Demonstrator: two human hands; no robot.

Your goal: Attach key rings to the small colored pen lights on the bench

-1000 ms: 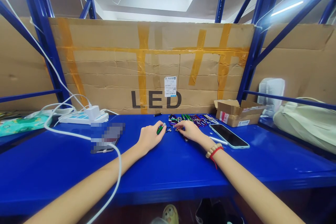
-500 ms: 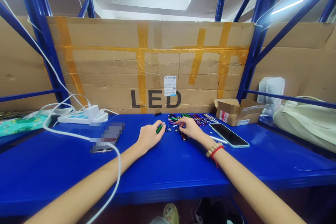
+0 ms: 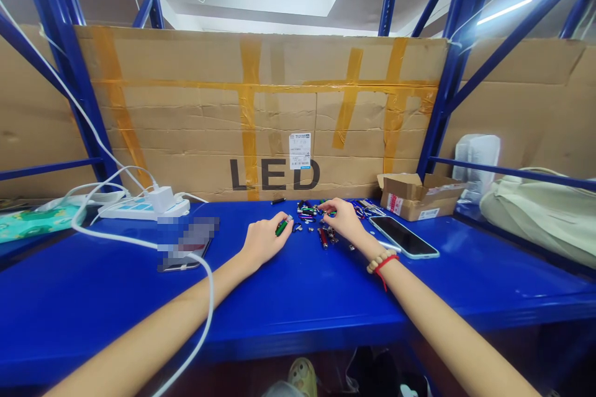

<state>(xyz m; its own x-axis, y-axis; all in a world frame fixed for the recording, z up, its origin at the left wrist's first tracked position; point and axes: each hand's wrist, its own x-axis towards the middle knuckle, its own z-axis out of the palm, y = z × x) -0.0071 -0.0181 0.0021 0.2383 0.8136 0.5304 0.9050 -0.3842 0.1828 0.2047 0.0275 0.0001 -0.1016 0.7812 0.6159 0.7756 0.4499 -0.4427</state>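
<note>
My left hand (image 3: 264, 240) is closed around a small green metallic tube with a silver end (image 3: 282, 226), held just above the blue tabletop. To its right, my right hand (image 3: 343, 221) reaches over a pile of small coloured metal pieces (image 3: 306, 211), its fingers curled together. Something green shows by those fingertips, but whether it is gripped or lies in the pile is hard to see. Beneath the right hand lie a red tube (image 3: 323, 237) and small silver parts (image 3: 332, 236). Thin shiny pieces (image 3: 370, 208) lie behind the right hand, which partly covers them.
A phone (image 3: 404, 237) and an open cardboard box (image 3: 421, 197) are at right. At left are a power strip (image 3: 125, 208), a partly blurred phone (image 3: 189, 245) and a white cable (image 3: 210, 298) crossing my left forearm. A cardboard sheet (image 3: 200, 130) stands at the back.
My right hand has shifted slightly away from me and to the right over the pile, uncovering the red tube and silver parts. The left hand still holds the green tube.
</note>
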